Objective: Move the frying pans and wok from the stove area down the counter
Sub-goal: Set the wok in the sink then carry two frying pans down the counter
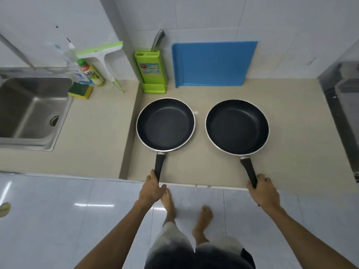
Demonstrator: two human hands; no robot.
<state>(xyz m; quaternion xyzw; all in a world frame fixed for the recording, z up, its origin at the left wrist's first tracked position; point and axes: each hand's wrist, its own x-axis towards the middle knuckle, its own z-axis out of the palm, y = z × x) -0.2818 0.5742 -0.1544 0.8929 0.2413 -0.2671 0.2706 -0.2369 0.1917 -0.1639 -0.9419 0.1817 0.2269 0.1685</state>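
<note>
The left hand was closed around the end of the black handle of the left pan, at the counter's front edge. The right hand was likewise wrapped around the handle end of the right pan, fingers curled over the grip. Both pans, dark inside with pale rims, were seen side by side on the beige counter, apart from each other, handles pointed toward the person; whether they rested flat or were slightly lifted could not be told. Behind the left pan a green knife block was stood against the tiled wall, a metal handle projecting from its top. Beside it, behind the gap and the right pan, a blue board was leaned upright on the wall. Farther left, a steel sink was set in a lower section of counter, with a yellow-green sponge, bottles and a green-and-white squeegee gathered at its far corner. At the far right edge a metal appliance, part of the stove, was partly shown. Below, bare feet were seen on a glossy white floor.
</note>
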